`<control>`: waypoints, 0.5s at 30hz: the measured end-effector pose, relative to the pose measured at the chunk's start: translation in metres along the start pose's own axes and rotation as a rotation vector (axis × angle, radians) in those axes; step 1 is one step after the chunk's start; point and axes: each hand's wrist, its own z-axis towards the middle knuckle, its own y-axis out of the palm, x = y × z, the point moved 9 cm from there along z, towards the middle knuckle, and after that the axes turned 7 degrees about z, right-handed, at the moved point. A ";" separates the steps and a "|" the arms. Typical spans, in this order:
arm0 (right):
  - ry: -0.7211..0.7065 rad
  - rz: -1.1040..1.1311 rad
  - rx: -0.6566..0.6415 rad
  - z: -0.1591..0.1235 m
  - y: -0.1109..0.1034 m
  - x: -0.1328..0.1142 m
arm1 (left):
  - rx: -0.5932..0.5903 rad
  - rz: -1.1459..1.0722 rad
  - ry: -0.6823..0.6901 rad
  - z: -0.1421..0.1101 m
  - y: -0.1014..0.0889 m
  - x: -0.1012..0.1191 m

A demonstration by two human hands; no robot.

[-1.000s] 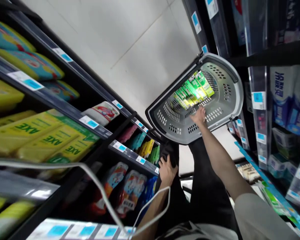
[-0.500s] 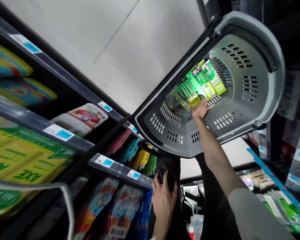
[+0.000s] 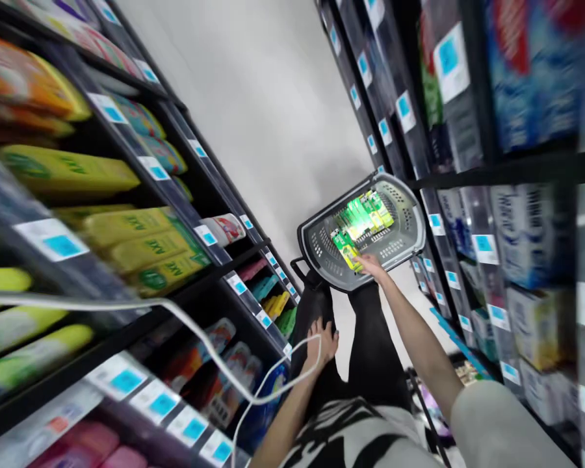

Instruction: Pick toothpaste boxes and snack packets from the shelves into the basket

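Note:
A grey shopping basket point(image 3: 334, 273) with slotted sides stands on the floor in front of my legs. In it lies a row of green and yellow toothpaste boxes point(image 3: 363, 214), brightly lit. My right hand point(image 3: 370, 265) reaches over the near rim, its fingers closed on the end of one green and yellow toothpaste box point(image 3: 345, 248) tilted apart from the row. My left hand point(image 3: 323, 343) rests on my black-trousered left leg, fingers spread, holding nothing.
Shelves of yellow AXE packs point(image 3: 149, 244) and bottles rise close on the left. On the right stand shelves with boxed goods point(image 3: 521, 227) and price tags. A white cable point(image 3: 209, 351) hangs across the lower left. Pale floor point(image 3: 273, 97) runs ahead between them.
My right hand has drawn one toothpaste box away from the row toward the near side of the basket. My view has pulled back and up, while my left hand stays on my leg.

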 end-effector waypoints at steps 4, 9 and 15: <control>-0.111 0.143 -0.049 -0.132 -0.009 -0.058 | -0.004 -0.342 0.209 -0.043 -0.050 0.054; -0.377 0.424 -0.101 -0.293 -0.009 -0.143 | 0.155 -0.656 0.457 -0.115 -0.182 0.084; -0.663 0.626 -0.174 -0.450 0.024 -0.187 | 0.255 -0.992 0.748 -0.215 -0.304 0.076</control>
